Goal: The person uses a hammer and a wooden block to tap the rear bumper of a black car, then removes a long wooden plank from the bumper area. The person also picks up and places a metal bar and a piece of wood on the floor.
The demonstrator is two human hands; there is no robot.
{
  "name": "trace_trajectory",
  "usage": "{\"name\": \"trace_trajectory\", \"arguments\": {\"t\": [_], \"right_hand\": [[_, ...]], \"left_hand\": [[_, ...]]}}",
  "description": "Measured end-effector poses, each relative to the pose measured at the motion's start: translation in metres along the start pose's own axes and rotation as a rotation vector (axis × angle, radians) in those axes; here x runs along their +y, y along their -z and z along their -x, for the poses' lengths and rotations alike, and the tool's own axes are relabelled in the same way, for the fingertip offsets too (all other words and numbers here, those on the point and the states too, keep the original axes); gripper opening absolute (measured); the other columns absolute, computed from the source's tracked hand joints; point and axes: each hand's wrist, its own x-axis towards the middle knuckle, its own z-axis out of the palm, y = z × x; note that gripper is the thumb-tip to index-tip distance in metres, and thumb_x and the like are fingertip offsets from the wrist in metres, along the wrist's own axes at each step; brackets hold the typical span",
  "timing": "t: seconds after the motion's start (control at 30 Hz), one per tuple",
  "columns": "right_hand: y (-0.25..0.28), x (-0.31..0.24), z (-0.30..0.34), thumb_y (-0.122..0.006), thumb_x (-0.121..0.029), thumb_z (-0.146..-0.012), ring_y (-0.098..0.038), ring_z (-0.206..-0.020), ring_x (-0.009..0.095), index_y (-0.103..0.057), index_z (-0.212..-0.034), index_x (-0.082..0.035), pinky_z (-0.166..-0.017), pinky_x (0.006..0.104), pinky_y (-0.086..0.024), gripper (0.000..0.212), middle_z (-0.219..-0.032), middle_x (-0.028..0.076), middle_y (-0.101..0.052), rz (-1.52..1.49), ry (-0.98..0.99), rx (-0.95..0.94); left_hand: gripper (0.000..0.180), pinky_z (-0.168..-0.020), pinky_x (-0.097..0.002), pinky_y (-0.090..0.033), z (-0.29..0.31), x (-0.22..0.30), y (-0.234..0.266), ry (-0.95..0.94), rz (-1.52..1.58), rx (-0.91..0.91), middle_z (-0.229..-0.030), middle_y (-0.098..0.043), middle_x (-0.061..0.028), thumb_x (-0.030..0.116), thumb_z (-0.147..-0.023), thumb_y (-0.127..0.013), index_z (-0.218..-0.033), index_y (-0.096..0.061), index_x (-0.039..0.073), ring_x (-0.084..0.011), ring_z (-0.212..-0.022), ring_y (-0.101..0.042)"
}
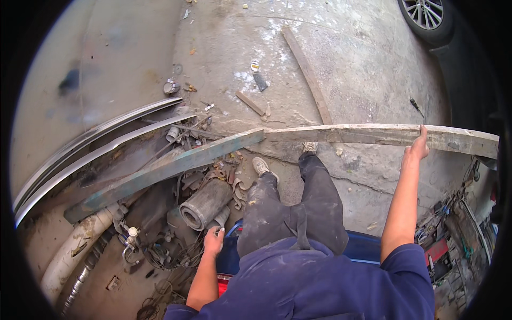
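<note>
Now you're prob. steadying the beam (368,135), R hand (417,149) gripping, L hand (214,242) off it, fingers unclear; next's prob. needing both.

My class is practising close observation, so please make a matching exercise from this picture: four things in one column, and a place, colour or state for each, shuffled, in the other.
Things
1. right hand
2. grey roll
3. wheel
4. shirt

Places, colours or states
A. in the picture's upper right corner
B. dark blue, with short sleeves
C. on a long pale beam
D. lying to the left of the person's left leg

Right pairs: 1-C, 2-D, 3-A, 4-B
</note>
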Motion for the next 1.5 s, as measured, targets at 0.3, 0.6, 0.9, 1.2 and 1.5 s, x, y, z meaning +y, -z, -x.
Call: {"name": "trace_trajectory", "arguments": {"t": [0.3, 0.6, 0.9, 1.2, 1.5], "right_hand": [[-0.028, 0.039, 0.005, -0.094, -0.023, -0.073, -0.071, -0.101, 0.027, -0.058, -0.123, 0.019, -0.091, 0.0419, -0.061, 0.075, -0.124, 0.021, -0.068, 0.075, -0.066, 0.11], [-0.023, 0.069, -0.022, -0.094, -0.025, -0.074, -0.067, -0.104, 0.022, -0.064, -0.126, 0.01, -0.092, 0.0397, -0.055, 0.069, -0.125, 0.016, -0.07, 0.131, -0.03, 0.059], [-0.034, 0.088, -0.054, -0.096, -0.029, -0.068, -0.067, -0.12, 0.033, -0.059, -0.13, 0.006, -0.104, 0.0406, -0.052, 0.08, -0.131, 0.023, -0.069, 0.199, -0.123, 0.04], [-0.033, 0.072, -0.043, -0.094, -0.032, -0.068, -0.068, -0.119, 0.036, -0.057, -0.13, 0.001, -0.104, 0.0426, -0.052, 0.079, -0.129, 0.022, -0.07, 0.231, -0.155, 0.029], [-0.016, 0.076, -0.055, -0.097, -0.03, -0.072, -0.066, -0.118, 0.026, -0.062, -0.138, 0.0, -0.104, 0.0371, -0.049, 0.081, -0.132, 0.014, -0.069, 0.107, -0.254, -0.183]], "left_hand": [[0.039, -0.092, -0.0413, -0.055, 0.009, -0.004, -0.006, 0.017, -0.006, -0.058, -0.104, -0.076, -0.0232, 0.034, -0.098, -0.071, -0.118, -0.073, 0.001, -0.0355, -0.099, -0.074], [0.038, -0.097, -0.0461, -0.054, -0.045, 0.015, -0.01, -0.137, -0.108, -0.111, -0.117, -0.074, -0.0258, 0.034, -0.098, -0.069, -0.12, -0.073, 0.002, -0.0427, -0.114, -0.07], [0.03, -0.098, -0.0418, -0.053, -0.109, 0.198, 0.014, -0.668, -0.105, -0.038, -0.113, -0.074, -0.0232, 0.019, -0.098, -0.068, -0.117, -0.07, -0.004, -0.039, -0.109, -0.071], [0.033, -0.095, -0.0436, -0.054, -0.11, 0.251, 0.005, -0.626, -0.29, -0.001, -0.109, -0.075, -0.0249, 0.024, -0.098, -0.069, -0.116, -0.071, -0.003, -0.0399, -0.107, -0.072], [0.04, -0.091, -0.0437, -0.057, -0.009, 0.258, -0.081, -0.392, -0.193, -0.182, -0.103, -0.076, -0.0231, 0.036, -0.096, -0.072, -0.12, -0.072, 0.003, -0.0384, -0.102, -0.074]]}}
